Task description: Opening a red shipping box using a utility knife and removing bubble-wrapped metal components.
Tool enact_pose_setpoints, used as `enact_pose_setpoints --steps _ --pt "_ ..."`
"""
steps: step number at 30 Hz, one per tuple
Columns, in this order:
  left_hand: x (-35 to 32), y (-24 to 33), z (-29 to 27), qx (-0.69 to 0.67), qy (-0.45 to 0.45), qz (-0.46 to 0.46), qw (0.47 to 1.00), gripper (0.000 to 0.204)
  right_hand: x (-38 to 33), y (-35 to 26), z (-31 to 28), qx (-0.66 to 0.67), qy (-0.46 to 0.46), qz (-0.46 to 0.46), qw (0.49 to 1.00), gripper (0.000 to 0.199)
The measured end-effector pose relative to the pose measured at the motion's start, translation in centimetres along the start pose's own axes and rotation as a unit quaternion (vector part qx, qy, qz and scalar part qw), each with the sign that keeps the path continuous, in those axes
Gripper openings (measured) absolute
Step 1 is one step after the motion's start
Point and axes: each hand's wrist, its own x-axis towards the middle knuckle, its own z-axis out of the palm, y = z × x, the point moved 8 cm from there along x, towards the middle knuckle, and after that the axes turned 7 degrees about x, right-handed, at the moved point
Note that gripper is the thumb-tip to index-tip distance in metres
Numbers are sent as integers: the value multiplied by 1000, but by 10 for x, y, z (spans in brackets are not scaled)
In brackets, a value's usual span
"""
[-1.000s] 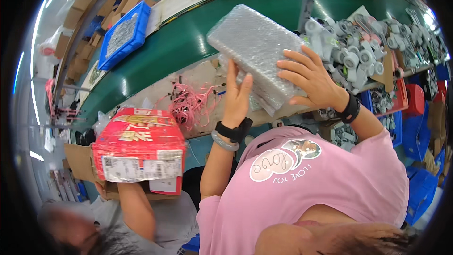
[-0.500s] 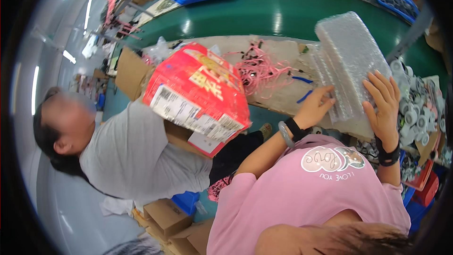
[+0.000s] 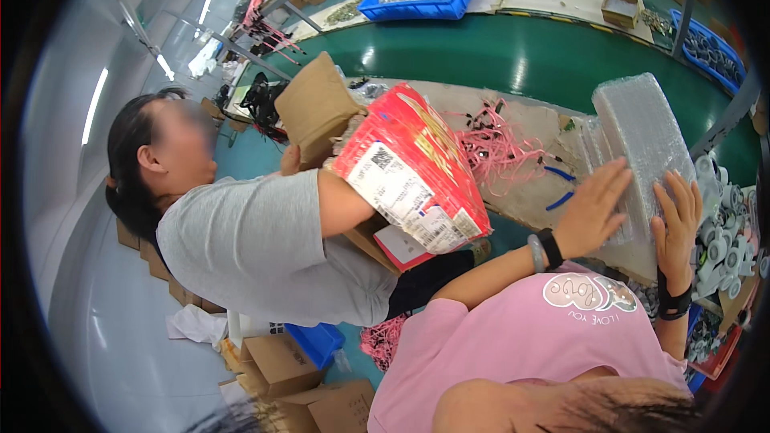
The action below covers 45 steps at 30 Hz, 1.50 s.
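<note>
A long bundle in clear bubble wrap [image 3: 646, 124] lies at the right of the worktable, with smaller wrapped layers along its left side. My left hand [image 3: 595, 210] rests flat over the bundle's near left part, fingers stretched out and close together. Against its near right side lies my right hand [image 3: 678, 228], its fingers spread over the wrap. Neither hand closes round anything. Blue-handled pliers [image 3: 560, 173] lie left of the bundle, beside a tangled pile of pink cords with black ends [image 3: 497, 144].
At my left a co-worker [image 3: 273, 232] carries a red carton [image 3: 425, 148]. Beyond the table runs a green belt [image 3: 513, 56], with a blue bin [image 3: 457, 6] of small metal parts behind it. Grey wheel-like parts [image 3: 726, 240] are heaped at the right. Brown boxes [image 3: 277, 361] stand lower left.
My view has swung, moving the scene right and down. My left hand has straightened its fingers and lies further over the wrap. The co-worker has turned the carton.
</note>
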Motion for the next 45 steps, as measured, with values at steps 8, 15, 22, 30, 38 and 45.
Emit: enact_pose_setpoints --steps 8,15,22,30,38,45 --pt "33 20 36 105 -44 152 982 72 -13 16 7 28 56 26 998 41" --pt "29 18 41 121 -18 160 979 71 -16 21 13 18 31 23 999 38" --pt "26 20 39 122 -17 162 979 71 -23 24 13 27 94 49 994 38" --pt "28 19 34 112 -7 179 977 64 -26 23 16 0 118 13 993 36" --pt "25 19 24 110 20 175 978 57 -24 20 16 9 141 7 990 36" --pt "22 15 21 105 40 183 977 55 -26 23 18 11 145 -8 989 34"
